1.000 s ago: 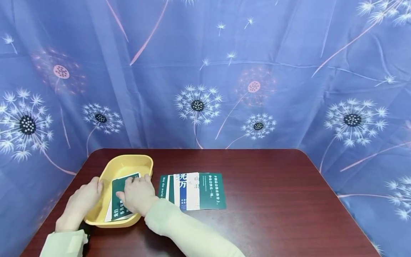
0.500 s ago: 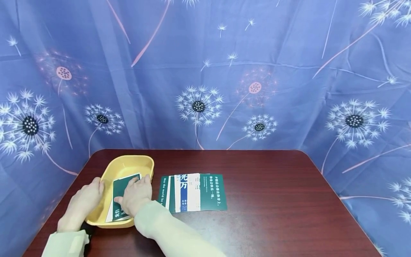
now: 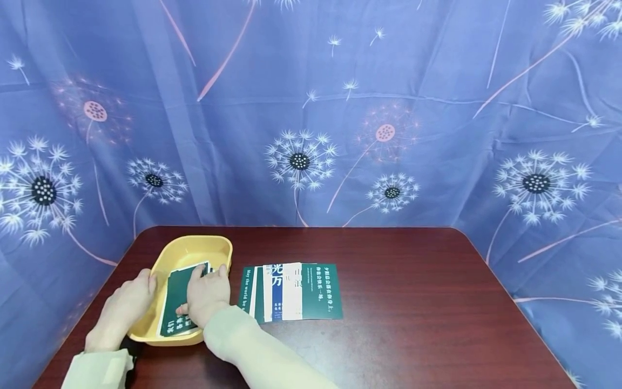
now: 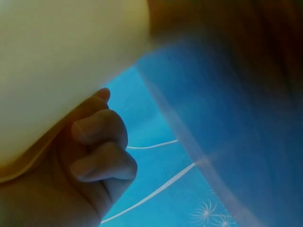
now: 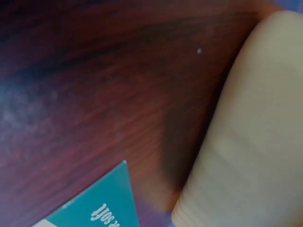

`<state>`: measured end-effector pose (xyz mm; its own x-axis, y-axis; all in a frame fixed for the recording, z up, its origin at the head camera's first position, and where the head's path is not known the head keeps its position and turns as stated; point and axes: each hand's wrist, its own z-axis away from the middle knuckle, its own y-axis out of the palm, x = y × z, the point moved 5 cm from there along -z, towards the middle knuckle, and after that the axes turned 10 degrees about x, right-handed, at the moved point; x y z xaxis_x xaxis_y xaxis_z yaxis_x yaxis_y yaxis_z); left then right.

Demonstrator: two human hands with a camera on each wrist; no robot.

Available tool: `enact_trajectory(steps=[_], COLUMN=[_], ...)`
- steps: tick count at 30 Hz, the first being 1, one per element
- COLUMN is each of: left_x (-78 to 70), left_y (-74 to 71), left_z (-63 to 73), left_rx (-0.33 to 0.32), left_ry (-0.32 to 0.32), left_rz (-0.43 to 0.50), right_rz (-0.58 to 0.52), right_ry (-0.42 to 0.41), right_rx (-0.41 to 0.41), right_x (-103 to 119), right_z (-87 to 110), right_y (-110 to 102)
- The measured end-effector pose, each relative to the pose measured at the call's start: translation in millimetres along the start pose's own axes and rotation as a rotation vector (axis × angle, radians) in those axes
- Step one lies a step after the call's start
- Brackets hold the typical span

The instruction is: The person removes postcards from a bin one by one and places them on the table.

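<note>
A yellow plastic basin [image 3: 206, 243] stands at the table's left side. My left hand [image 3: 123, 302] grips its left rim; in the left wrist view, fingers [image 4: 111, 163] curl beneath the pale basin wall [image 4: 57, 71]. Green and white printed cards [image 3: 177, 294] lie in a loose pile inside the basin. Over the right part of that pile, my right hand [image 3: 209, 292] rests with thumb and fingers spread, fingertips at the top card. Its palm side is hidden, as is the card area beneath it.
Right of the basin, an overlapping row of green, white and blue cards [image 3: 318, 292] lies on the dark red wooden table [image 3: 413, 302]. One green card corner [image 5: 111, 194] shows in the right wrist view. A blue dandelion-print curtain [image 3: 233, 162] hangs behind and at both sides.
The top green cards in the basin have shifted left and spread out, showing different lettering. My right forearm has moved slightly left; my left hand stays on the rim.
</note>
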<state>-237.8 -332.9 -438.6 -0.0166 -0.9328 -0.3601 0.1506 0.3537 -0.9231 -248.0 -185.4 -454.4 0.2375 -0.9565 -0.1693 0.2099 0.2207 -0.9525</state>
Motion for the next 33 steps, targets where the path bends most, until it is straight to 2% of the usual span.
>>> enact_trajectory(steps=[15, 22, 28, 33], left_x=[-0.6, 0.7, -1.2, -1.2], left_y=[-0.1, -0.5, -1.2, -1.4], left_z=[0.9, 0.4, 1.3, 1.9], left_rx=[-0.017, -0.011, -0.02, -0.023], left_ry=[0.028, 0.008, 0.017, 0.026], left_rz=[-0.008, -0.014, -0.017, -0.021], right_rz=[-0.188, -0.216, -0.238, -0.214], right_ry=[-0.051, -0.061, -0.052, -0.054], right_rx=[-0.082, -0.127, -0.143, -0.213], right_x=[-11, -13, -14, -15], right_z=[3.9, 5.3, 5.8, 7.3], right_y=[-7, -9, -9, -11])
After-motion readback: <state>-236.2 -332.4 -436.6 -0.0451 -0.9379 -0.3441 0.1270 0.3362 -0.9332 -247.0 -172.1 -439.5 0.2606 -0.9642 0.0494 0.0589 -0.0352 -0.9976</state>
